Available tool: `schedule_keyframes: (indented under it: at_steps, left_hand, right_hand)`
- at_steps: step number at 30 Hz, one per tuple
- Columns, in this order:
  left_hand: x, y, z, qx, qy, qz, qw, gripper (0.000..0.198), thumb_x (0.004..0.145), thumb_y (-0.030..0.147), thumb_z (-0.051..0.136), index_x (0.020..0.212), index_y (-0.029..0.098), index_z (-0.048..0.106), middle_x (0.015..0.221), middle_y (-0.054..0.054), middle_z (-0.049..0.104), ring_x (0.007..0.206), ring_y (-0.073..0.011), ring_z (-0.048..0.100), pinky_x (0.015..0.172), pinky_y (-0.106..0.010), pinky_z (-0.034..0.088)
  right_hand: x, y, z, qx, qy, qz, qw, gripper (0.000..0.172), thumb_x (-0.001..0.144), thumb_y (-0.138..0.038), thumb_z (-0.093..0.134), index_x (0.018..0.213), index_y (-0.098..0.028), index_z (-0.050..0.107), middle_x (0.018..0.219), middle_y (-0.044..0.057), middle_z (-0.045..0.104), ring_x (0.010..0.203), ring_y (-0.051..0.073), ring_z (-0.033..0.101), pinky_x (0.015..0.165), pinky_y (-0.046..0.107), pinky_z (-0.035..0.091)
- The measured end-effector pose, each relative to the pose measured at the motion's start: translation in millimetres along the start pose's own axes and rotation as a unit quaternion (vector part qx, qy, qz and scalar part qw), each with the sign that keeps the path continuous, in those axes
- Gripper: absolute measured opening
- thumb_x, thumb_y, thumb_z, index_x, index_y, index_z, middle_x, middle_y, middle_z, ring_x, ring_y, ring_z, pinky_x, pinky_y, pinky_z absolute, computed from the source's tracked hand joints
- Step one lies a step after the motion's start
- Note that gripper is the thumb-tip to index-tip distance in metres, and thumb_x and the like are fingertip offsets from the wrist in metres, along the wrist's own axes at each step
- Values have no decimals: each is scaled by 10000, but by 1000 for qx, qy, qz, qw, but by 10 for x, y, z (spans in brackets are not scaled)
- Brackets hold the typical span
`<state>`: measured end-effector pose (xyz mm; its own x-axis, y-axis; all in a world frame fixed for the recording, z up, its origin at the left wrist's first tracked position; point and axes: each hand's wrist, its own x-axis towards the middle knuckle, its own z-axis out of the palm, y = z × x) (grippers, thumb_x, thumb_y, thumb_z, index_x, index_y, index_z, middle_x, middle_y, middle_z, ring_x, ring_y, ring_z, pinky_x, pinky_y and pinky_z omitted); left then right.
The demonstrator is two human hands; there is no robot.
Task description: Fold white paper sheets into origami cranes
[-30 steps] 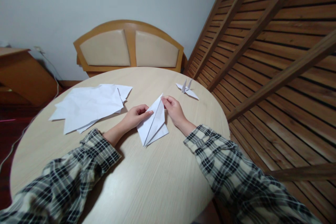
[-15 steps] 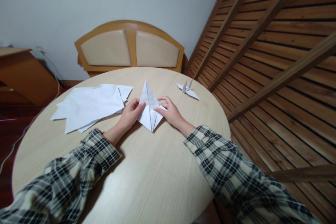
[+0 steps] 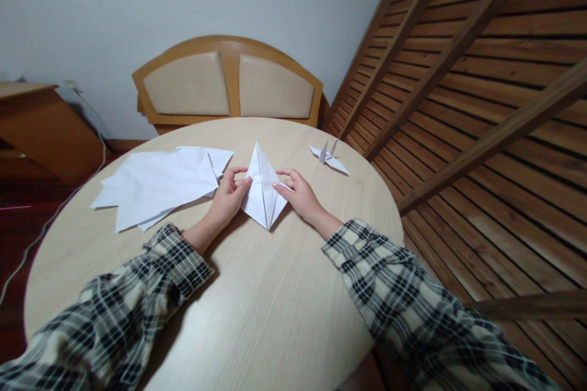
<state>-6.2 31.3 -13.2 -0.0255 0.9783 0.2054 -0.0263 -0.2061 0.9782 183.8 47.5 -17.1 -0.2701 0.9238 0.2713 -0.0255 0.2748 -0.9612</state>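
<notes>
A white sheet folded into a kite-like diamond [image 3: 261,186] lies flat on the round pale wooden table [image 3: 257,305], its long point toward the chair. My left hand [image 3: 228,195] pinches the diamond's left edge with thumb and fingers. My right hand [image 3: 298,192] presses fingertips on its right edge. Both arms wear plaid sleeves.
A loose pile of white paper sheets [image 3: 158,183] lies to the left of my hands. A finished white paper crane [image 3: 328,156] stands at the far right of the table. A padded wooden chair [image 3: 228,82] is behind the table; slatted wooden panels [image 3: 481,104] run along the right.
The folded paper was turned from a slanted, half-lifted pose to lying flat with its point away from me. Both hands shifted to grip its side edges.
</notes>
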Motion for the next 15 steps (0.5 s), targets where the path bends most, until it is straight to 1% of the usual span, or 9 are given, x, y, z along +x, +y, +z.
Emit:
schedule_keyframes:
  at_steps: [3,5,7,9,11,13,15]
  left_hand:
    - [-10,17,7,9,-8,13,1000,399,825,303,659,1155,220,451,601,56,568,489,-117,516,450,-205,361]
    - [5,2,10,23,11,47,999,420,790,247,687,1133,225,445,680,46,582,571,-119,548,514,-214,407]
    - [28,-23,9,56,50,97,992,430,749,195,705,1093,228,449,857,3,603,700,-129,580,584,-231,451]
    - [42,-43,6,106,85,144,980,419,740,193,709,1072,227,455,1058,-50,575,844,-155,590,643,-261,488]
    - [34,-46,6,153,96,177,968,364,777,230,691,1069,221,476,1138,-73,542,936,-182,579,708,-304,515]
    - [5,-29,17,185,66,193,961,289,832,275,649,1077,211,510,1121,-77,555,971,-197,574,785,-353,524]
    - [-36,-1,38,196,-1,195,961,267,879,308,602,1116,203,537,1132,-90,576,1005,-210,581,862,-399,518]
  right_hand:
    - [-1,3,6,-8,7,-13,1000,387,776,-311,710,1108,-230,529,810,9,671,729,181,629,649,318,479]
    - [9,7,3,-18,34,-33,999,377,772,-300,703,1099,-230,530,812,7,659,726,180,621,645,318,481]
    - [25,8,-9,-37,80,-69,994,344,773,-281,692,1074,-225,536,837,11,644,752,181,616,661,321,486]
    - [40,1,-26,-69,139,-113,981,302,771,-256,684,1038,-218,548,888,24,634,809,185,613,707,330,491]
    - [44,-20,-37,-104,193,-147,965,253,778,-245,673,1000,-216,555,912,30,626,842,184,604,747,337,492]
    - [33,-54,-35,-129,226,-165,951,194,790,-246,657,952,-218,553,887,23,617,824,179,594,751,335,492]
    - [8,-97,-15,-151,234,-176,944,132,802,-241,639,893,-221,545,841,14,606,783,174,581,729,333,491]
